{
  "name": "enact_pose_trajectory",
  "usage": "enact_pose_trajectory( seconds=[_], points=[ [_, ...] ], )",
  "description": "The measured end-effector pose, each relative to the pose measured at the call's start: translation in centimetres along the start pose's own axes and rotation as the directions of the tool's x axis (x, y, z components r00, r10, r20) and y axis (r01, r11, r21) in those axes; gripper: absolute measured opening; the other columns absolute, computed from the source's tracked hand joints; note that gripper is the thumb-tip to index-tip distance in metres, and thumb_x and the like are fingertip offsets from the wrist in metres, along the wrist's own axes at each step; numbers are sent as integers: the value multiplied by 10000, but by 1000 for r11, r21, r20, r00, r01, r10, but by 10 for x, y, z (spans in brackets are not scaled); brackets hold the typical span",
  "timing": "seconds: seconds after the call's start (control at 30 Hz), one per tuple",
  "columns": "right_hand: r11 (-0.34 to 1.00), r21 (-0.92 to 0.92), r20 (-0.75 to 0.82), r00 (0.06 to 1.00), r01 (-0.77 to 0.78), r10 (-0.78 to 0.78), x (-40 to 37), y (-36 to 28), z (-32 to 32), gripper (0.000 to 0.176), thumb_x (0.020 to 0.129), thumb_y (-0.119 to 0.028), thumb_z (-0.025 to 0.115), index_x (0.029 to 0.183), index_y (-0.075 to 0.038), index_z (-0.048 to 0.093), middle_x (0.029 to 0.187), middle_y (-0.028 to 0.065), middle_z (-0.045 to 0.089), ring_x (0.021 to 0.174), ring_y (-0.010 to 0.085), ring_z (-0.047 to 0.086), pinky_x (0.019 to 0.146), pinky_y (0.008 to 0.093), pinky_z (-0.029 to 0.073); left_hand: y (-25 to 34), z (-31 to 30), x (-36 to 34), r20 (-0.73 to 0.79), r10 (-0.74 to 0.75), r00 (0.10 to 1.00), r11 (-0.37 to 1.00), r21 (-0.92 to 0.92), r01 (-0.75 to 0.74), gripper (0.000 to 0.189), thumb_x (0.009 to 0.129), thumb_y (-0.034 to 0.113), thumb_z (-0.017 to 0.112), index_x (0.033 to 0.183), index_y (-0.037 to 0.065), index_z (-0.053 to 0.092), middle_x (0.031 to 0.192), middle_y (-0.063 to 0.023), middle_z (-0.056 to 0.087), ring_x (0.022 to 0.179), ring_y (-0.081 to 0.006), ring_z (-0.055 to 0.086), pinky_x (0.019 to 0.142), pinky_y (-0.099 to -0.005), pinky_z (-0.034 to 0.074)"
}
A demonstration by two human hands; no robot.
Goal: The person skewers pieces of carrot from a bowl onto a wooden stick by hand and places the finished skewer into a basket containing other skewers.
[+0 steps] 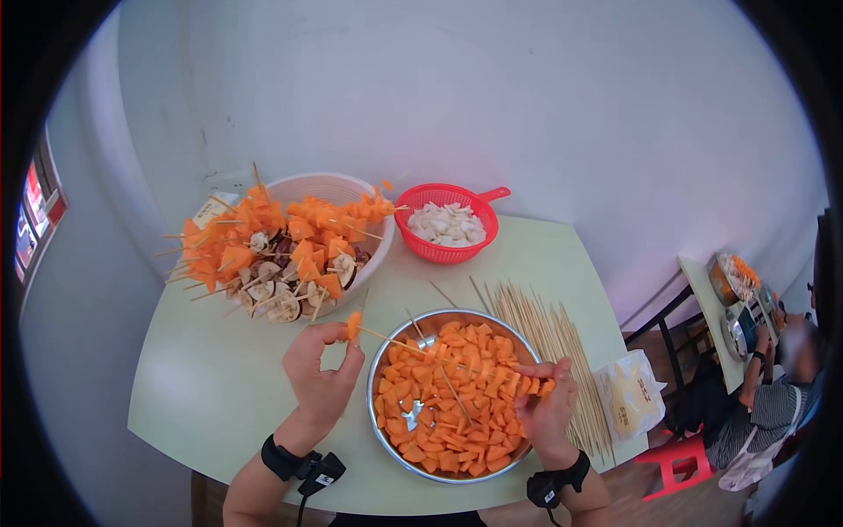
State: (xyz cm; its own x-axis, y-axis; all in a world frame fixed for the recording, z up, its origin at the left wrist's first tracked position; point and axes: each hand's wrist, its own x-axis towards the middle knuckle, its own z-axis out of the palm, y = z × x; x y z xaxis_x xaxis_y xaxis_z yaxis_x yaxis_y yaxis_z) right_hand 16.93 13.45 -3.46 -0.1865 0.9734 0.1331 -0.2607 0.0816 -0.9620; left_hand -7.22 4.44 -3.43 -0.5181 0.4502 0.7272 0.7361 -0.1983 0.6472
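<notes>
My left hand (325,373) pinches a small orange piece (354,326) between thumb and fingertip, at the pointed end of a wooden skewer (386,338). The skewer slants down to the right over a steel bowl (376,422) of cut orange pieces (439,395). My right hand (550,408) is closed round the skewer's other end, where several orange pieces (509,384) are threaded in a row. A few loose skewers lie across the bowl.
A white basket (373,189) of filled skewers stands at the back left, beside a red colander (443,255) of white pieces. Bare skewers (549,342) and a plastic packet (630,395) lie right. A person (773,413) sits at another table, near a red stool (676,465).
</notes>
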Motion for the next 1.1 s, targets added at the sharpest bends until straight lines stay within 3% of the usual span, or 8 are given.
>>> enact_pose_trajectory(
  seconds=[0.07,0.17,0.23,0.33,0.67,0.87,0.93,1.1],
  points=[
    [999,30,35,999,-31,30,4,-3,-6,628,947,-467,281,760,43,598,730,136,635,390,112,493,342,191,380,1,0,0,17,6,1000,1000,-2,-6,123,695,-10,642,796,0,573,766,-70,612,678,-145,570,648,-252,448],
    [998,17,7,998,-66,65,20,-12,-14,648,944,-475,283,733,46,604,579,95,567,363,106,454,325,190,350,4,1,-1,107,-147,983,964,-207,166,134,755,9,630,869,7,559,818,-63,614,731,-137,575,708,-253,452],
    [995,86,54,997,-57,53,32,-12,-22,656,945,-470,278,718,53,603,478,59,482,345,100,413,314,193,321,6,2,-3,275,-234,933,784,-514,348,136,820,25,600,937,6,534,864,-65,611,779,-133,573,755,-263,454],
    [991,99,24,996,-93,91,40,-19,-25,644,946,-460,289,717,55,601,475,67,497,327,103,392,309,196,307,24,-1,3,434,-325,840,528,-654,542,157,844,16,577,990,-5,523,883,-71,610,815,-135,581,757,-266,463],
    [983,58,22,985,-173,172,58,-19,-46,619,934,-473,326,650,14,581,484,70,523,319,97,402,283,190,278,7,-6,3,677,-279,681,493,-507,707,281,806,2,621,1083,-2,576,898,-70,633,832,-104,594,752,-229,473],
    [981,11,55,980,-194,193,64,-21,-59,611,935,-467,325,642,7,574,482,59,515,320,94,397,282,193,278,17,-7,-1,785,-292,546,664,-245,707,215,758,19,679,971,6,648,891,-45,648,770,-77,596,697,-200,477],
    [979,5,61,977,-203,202,64,-21,-60,608,937,-464,323,641,5,573,481,58,511,320,93,396,281,192,276,18,-6,-3,753,-219,621,810,-214,546,242,758,36,683,996,15,644,849,-47,657,730,-68,597,654,-196,482],
    [977,-32,54,975,-213,214,65,-22,-58,604,938,-460,320,638,0,572,478,57,504,319,94,393,278,191,276,19,-5,-7,794,-157,587,887,-147,437,203,761,48,681,958,16,644,808,-49,664,685,-91,620,607,-210,495]
  ],
)
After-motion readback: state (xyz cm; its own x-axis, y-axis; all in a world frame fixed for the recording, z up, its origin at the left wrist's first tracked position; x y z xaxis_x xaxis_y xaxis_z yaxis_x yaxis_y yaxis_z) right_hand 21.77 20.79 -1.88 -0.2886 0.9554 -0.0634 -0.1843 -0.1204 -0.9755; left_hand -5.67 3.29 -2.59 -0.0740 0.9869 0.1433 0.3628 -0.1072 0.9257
